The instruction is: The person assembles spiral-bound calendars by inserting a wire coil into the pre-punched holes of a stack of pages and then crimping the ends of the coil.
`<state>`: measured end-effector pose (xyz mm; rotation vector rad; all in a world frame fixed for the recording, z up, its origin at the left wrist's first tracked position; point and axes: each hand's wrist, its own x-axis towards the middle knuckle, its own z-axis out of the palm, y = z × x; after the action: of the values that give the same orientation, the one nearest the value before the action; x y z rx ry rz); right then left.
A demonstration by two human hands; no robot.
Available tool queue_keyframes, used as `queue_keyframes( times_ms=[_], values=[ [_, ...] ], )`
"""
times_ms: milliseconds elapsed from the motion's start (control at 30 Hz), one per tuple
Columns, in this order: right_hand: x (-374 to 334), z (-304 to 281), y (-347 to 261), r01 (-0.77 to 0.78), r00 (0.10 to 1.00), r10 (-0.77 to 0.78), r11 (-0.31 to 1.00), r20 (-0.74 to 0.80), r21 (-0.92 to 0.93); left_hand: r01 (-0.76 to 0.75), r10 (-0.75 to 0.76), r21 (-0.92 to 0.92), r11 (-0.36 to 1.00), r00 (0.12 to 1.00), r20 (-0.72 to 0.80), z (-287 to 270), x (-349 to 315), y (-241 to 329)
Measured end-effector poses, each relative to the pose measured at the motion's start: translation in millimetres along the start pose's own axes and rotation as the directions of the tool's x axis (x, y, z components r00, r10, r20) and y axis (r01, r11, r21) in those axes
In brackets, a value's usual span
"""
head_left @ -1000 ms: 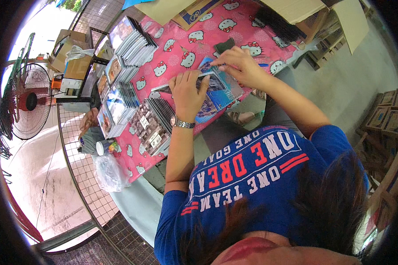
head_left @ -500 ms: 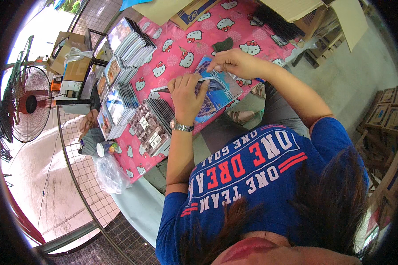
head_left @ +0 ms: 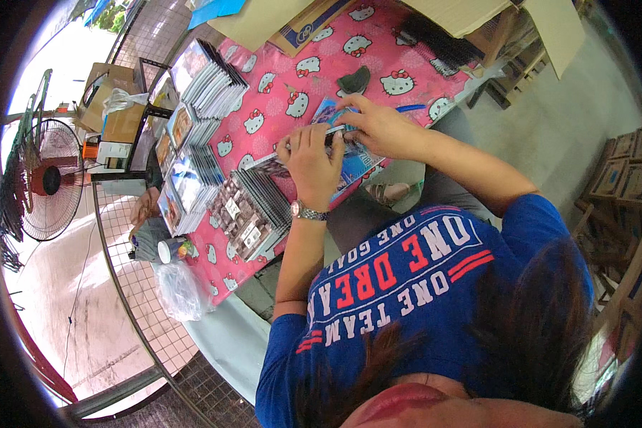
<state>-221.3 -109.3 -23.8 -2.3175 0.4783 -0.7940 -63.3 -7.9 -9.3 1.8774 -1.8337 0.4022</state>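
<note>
My left hand (head_left: 312, 161), wearing a wristwatch (head_left: 307, 211), curls around a thin spiral notebook (head_left: 265, 165) held nearly edge-on, so its cover is mostly hidden. With bent fingers my right hand (head_left: 378, 128) pinches at the right end of that notebook. Below both hands a blue-covered notebook (head_left: 357, 165) lies flat on the table at its near edge. Left of my left wrist stands a row of spiral notebooks (head_left: 241, 217) with brown photo-patterned covers. Just beyond my right hand rests a small dark green cloth-like piece (head_left: 354, 80).
A pink cartoon-patterned cover lies on the table (head_left: 253, 121). Stacked notebooks (head_left: 210, 85) line its left side, near a cup (head_left: 170, 250) and a clear plastic bag (head_left: 180, 291). Black spiral bindings (head_left: 439, 44) and cardboard boxes (head_left: 310, 27) sit at the far side. A fan (head_left: 48, 178) stands left.
My left hand has shifted slightly right and down, the held notebook now more upright. My right hand has lowered, its fingers now on the notebook's right end. The view has shifted slightly.
</note>
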Motion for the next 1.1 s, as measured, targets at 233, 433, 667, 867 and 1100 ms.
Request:
queue_keyframes(
  times_ms=[233, 433, 667, 867, 1100],
  values=[
    [15, -19, -5, -0.045, 0.993, 0.038, 0.997, 0.109, 0.062, -0.043, 0.039, 0.025, 0.999, 0.991, 0.125, -6, 2, 7],
    [15, -21, -15, 0.046, 0.995, -0.044, 0.999, 0.086, -0.019, -0.054, 0.054, -0.005, 0.999, 0.988, 0.146, -10, -1, 6],
    [79, 55, 119, -0.54, 0.811, 0.584, 0.774, 0.041, -0.331, -0.049, 0.06, -0.073, 0.996, 0.985, 0.16, -15, -11, 3],
    [65, 92, 197, -0.474, 0.867, 0.481, 0.711, -0.131, -0.52, 0.169, -0.172, 0.07, 0.983, 0.984, 0.037, -1, -24, 2],
    [57, -9, 65, -0.283, 0.926, -0.123, 0.403, 0.358, 0.87, 0.13, -0.133, -0.094, 0.987, 0.99, -0.034, 0, -38, -3]
  ],
)
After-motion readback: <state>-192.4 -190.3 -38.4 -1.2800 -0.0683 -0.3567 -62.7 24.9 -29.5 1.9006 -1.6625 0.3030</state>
